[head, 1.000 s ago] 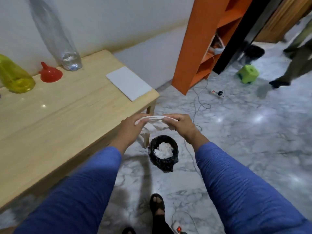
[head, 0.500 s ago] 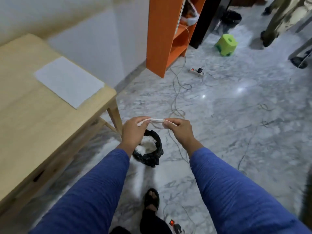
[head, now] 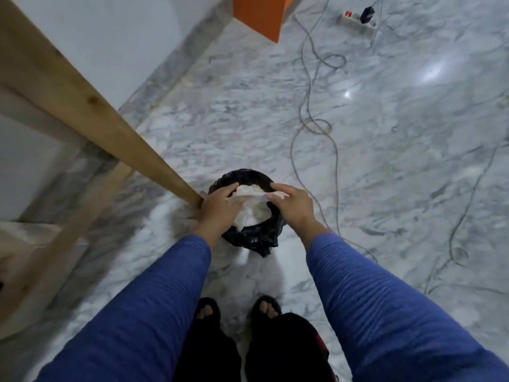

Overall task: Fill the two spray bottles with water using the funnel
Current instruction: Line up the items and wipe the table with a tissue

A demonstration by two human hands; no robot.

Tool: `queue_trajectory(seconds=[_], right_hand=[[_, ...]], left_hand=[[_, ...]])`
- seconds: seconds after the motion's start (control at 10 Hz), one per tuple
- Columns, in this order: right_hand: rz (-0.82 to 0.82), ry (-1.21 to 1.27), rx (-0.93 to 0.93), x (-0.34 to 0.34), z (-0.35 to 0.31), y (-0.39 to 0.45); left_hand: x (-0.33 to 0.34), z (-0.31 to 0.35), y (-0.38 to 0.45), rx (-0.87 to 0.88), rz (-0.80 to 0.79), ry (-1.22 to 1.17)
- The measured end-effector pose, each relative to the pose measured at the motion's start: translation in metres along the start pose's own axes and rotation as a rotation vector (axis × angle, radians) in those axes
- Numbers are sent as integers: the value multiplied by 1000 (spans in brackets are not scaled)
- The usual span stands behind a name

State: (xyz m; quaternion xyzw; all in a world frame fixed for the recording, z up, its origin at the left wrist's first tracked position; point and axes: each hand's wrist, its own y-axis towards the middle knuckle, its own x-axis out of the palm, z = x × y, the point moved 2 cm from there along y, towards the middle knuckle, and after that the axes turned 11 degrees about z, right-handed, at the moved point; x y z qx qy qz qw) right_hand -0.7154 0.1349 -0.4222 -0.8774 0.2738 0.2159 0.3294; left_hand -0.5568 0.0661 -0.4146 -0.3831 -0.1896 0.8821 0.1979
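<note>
Neither spray bottle nor the funnel is in view. My left hand [head: 219, 206] and my right hand [head: 293, 204] each pinch one end of a white tissue [head: 252, 192], stretched flat between them. The tissue hangs directly over a small bin lined with a black bag [head: 249, 238] on the floor. More crumpled white paper [head: 252, 216] lies inside the bin, partly hidden by my hands.
A wooden table leg [head: 110, 125] slants down to the floor just left of the bin. Cables [head: 309, 111] trail across the marble floor to a power strip [head: 358, 19]. An orange shelf corner [head: 259, 15] stands at the top. My feet [head: 237, 308] are below the bin.
My view has tipped down and the table top with the bottles and funnel has left the frame. Both hands have lowered the tissue from above the floor to right over the bin.
</note>
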Motion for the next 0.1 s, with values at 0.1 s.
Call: queue_trajectory(seconds=[0.1], right_hand=[[-68,-28,27,26,25,14]], left_hand=[[18,-28,21,-8,-57,131]])
